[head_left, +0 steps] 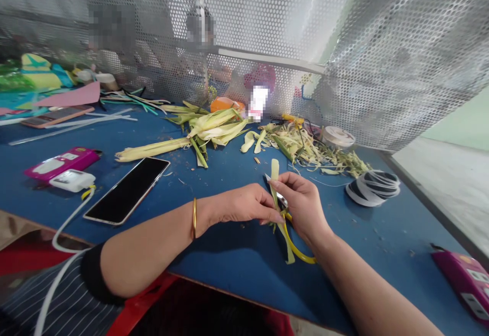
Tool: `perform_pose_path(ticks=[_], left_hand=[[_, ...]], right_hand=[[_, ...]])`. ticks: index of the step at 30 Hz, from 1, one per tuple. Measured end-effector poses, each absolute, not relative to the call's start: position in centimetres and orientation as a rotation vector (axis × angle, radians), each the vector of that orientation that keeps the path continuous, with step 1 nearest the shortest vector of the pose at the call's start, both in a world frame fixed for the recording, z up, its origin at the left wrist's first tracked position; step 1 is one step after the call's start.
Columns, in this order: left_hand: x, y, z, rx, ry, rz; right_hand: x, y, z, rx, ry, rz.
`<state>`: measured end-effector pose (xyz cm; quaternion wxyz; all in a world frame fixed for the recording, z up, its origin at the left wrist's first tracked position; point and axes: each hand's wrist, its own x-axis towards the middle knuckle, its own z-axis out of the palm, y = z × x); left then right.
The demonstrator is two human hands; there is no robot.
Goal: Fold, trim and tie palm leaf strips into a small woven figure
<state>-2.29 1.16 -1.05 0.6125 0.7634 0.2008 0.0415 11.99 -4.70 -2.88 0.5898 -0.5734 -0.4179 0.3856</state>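
A pale green strip of corn husk (274, 170) stands upright between my hands above the blue table, its lower end hanging below my fingers. My left hand (248, 203), closed in a pinch, grips the middle of the strip around a small darker knot or tuft. Higher up, the thumb and fingertips of my right hand (303, 201) pinch the same strip. Yellow-handled scissors (296, 251) are also held in my right hand, their pointed blades showing beside the strip. The right palm and some fingers hide part of the scissors.
Whole corn husks (217, 127) lie ahead, with shredded husk scraps (301, 147) right of them. A roll of white strapping (372, 188) sits at right. A phone (128, 190), a white charger (72, 179) and purple power strips lie around. A perforated metal screen (267, 15) closes the back.
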Motion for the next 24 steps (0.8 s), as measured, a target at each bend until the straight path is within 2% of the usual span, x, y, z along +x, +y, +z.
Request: perform_pose_path(ticks=[4, 9, 11, 13, 17, 24], left_hand=[[-2.0, 0.8, -1.1, 1.611, 0.538, 0.149], [-2.0, 1.2, -0.3, 1.195, 0.637, 0.391], [-2.1, 1.7, -0.2, 1.069, 0.63, 0.467], [-2.1, 2.1, -0.3, 0.984, 0.594, 0.544], [-1.7, 2.3, -1.0, 0.953, 0.528, 0.68], [-1.1, 1.7, -1.6, 0.927, 0.568, 0.762]], right_hand=[[13.1, -4.1, -2.8, -1.425, -1.121, 0.804], [14.7, -4.6, -1.0, -1.445, -1.376, -0.02], [14.5, -5.3, -0.5, -1.42, -1.386, -0.163], [13.7, -5.9, -0.5, -1.428, -1.43, -0.09], [12.1, -5.8, -1.7, -1.444, -1.544, 0.365], [11.2, -5.0, -3.4, -1.395, -1.268, 0.739]])
